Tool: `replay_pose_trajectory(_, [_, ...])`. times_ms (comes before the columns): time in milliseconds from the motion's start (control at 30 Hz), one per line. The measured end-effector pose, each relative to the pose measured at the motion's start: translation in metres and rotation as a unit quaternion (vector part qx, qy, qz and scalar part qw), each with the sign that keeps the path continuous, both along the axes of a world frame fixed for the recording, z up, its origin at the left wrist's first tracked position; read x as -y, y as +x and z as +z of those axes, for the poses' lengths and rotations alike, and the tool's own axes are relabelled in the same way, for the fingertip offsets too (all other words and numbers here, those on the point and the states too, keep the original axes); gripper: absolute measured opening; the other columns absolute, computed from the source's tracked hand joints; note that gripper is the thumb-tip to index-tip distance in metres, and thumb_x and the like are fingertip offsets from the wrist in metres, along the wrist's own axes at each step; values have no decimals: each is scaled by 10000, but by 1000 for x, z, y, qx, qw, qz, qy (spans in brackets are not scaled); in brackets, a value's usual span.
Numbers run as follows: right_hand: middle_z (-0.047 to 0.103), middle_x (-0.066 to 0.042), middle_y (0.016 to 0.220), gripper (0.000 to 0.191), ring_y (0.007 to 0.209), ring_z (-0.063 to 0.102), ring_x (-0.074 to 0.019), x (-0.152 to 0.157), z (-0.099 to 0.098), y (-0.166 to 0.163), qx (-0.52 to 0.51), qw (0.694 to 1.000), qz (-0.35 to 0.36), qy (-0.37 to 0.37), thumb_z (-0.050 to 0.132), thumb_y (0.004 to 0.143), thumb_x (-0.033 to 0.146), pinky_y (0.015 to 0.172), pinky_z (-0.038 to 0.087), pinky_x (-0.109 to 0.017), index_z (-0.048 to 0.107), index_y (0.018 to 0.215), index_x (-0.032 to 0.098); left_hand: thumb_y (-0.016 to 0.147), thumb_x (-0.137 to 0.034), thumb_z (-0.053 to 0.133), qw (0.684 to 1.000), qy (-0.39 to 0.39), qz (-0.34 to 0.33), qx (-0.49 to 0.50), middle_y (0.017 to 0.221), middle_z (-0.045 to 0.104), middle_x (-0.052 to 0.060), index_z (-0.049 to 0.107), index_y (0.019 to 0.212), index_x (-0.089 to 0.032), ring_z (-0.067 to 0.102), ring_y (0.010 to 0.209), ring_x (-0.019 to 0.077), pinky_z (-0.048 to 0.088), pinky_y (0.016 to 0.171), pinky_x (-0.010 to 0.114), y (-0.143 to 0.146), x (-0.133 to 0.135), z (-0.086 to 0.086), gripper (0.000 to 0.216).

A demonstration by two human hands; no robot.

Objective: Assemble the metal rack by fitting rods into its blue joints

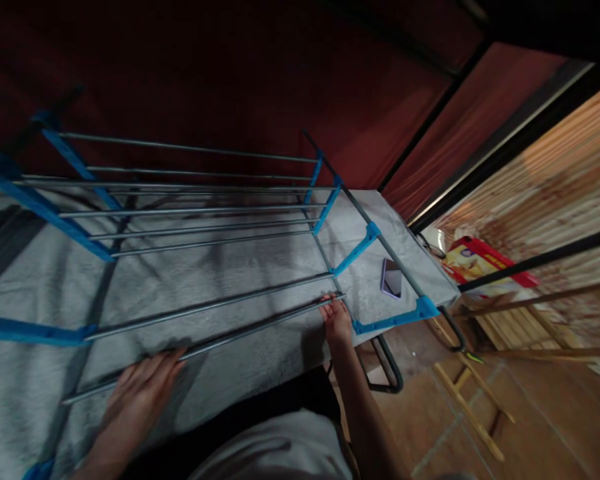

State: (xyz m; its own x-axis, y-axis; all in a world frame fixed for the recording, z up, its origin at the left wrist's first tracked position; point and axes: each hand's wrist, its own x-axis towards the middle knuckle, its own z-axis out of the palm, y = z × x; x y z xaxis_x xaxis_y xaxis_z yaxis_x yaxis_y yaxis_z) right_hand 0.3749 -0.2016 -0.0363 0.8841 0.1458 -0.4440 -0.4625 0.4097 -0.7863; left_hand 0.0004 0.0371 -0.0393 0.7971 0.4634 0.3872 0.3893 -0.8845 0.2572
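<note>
A rack of grey metal rods and blue plastic brackets (359, 245) lies on its side on a bed covered with a grey blanket (220, 273). My left hand (143, 387) rests with its fingers over the near end of a loose grey rod (215, 343). My right hand (336, 319) pinches the far end of that same rod, close to a blue bracket (390, 320). The rod runs at a slant between the two hands, just above the blanket.
A phone (391, 277) lies on the blanket near the bed's right edge. A red and yellow box (473, 260) sits on the floor beyond. Wooden slats (473, 410) lie on the tiled floor at the right. Dark red curtains hang behind.
</note>
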Motion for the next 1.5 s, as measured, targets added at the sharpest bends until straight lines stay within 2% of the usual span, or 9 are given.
replay_pose_trajectory(133, [798, 8, 912, 130, 839, 753, -146, 2, -1, 2, 5, 1000, 5, 22, 730, 807, 240, 768, 618, -272, 694, 930, 265, 1056, -546, 433, 1000, -21, -5, 19, 996, 820, 42, 692, 1248, -294, 770, 871, 302, 572, 848, 468, 0, 3, 1, 409])
replay_pose_trajectory(367, [792, -14, 909, 175, 841, 756, -168, 2, -4, 1, 29, 1000, 6, 9, 759, 811, 306, 772, 618, -296, 670, 951, 250, 1041, -582, 443, 999, -49, -3, 23, 913, 798, 46, 687, 1033, -282, 772, 846, 299, 570, 800, 452, -4, -2, 6, 386])
replay_pose_trajectory(633, [785, -8, 895, 74, 855, 751, -151, 2, 2, 1, -3, 999, -13, 34, 702, 862, 276, 823, 633, -291, 676, 924, 246, 1053, -495, 409, 1000, -10, -10, -15, 1091, 823, 68, 727, 1172, -281, 760, 1003, 303, 534, 886, 436, -13, -4, 7, 401])
replay_pose_trajectory(833, [766, 11, 854, 134, 784, 747, -152, 4, 2, 2, 6, 1000, -11, 27, 745, 826, 266, 802, 648, -304, 631, 895, 265, 1049, -502, 434, 999, -14, 12, -29, 1065, 822, 64, 722, 1259, -285, 764, 961, 304, 547, 895, 437, -13, -1, 4, 418])
replay_pose_trajectory(1033, [746, 28, 827, 179, 761, 729, -144, 5, 3, 4, 15, 999, -14, 32, 763, 800, 263, 783, 639, -293, 607, 888, 270, 1045, -602, 436, 1000, -26, 1, -8, 1103, 827, 88, 716, 1211, -281, 783, 981, 322, 578, 909, 466, -15, 2, 0, 457])
replay_pose_trajectory(1267, [739, 36, 845, 227, 738, 715, -131, 7, 4, 6, 7, 999, -31, 27, 784, 773, 264, 751, 631, -276, 592, 893, 270, 1022, -573, 491, 999, -44, 16, 12, 1003, 825, 36, 721, 1091, -292, 790, 909, 301, 615, 891, 465, -15, -2, 0, 370])
replay_pose_trajectory(1400, [735, 38, 876, 226, 775, 719, -112, 10, 5, 8, -2, 999, -28, 25, 780, 797, 289, 795, 625, -261, 594, 924, 262, 1042, -547, 466, 1000, -27, 11, -1, 1039, 829, 67, 746, 1115, -280, 786, 969, 309, 598, 895, 461, -14, -1, 7, 394])
replay_pose_trajectory(1500, [691, 62, 811, 255, 754, 702, -104, 11, 5, 9, -1, 1000, -24, 20, 799, 805, 326, 814, 621, -262, 574, 906, 260, 1055, -530, 434, 1000, -20, 9, -10, 1037, 832, 71, 763, 1129, -276, 784, 969, 299, 590, 884, 446, -13, 0, 9, 422])
